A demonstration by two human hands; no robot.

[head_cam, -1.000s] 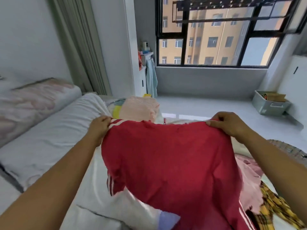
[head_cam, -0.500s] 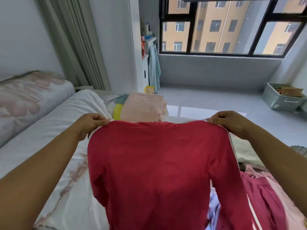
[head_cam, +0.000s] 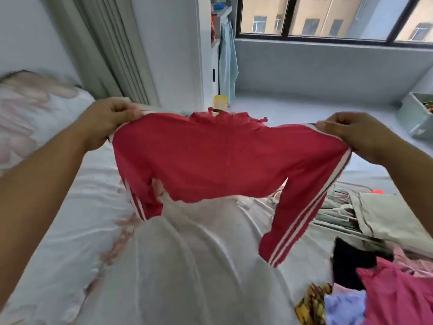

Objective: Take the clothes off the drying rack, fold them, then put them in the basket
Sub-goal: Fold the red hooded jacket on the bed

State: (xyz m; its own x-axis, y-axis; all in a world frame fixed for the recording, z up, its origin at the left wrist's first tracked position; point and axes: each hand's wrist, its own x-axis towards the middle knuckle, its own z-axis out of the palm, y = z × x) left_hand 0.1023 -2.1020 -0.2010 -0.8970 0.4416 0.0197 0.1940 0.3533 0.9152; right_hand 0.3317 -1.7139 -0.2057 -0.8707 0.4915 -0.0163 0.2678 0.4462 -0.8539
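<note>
Left hand (head_cam: 112, 120) and right hand (head_cam: 358, 134) each pinch a shoulder of the red striped jacket (head_cam: 218, 158), stretched wide in the air over the white bed (head_cam: 175, 266); sleeves hang. Clothes pile (head_cam: 379, 292) at bed's right edge.

matt red cloth jacket (head_cam: 210, 156) (white-striped), smooth bedsheet (head_cam: 178, 266)
</note>
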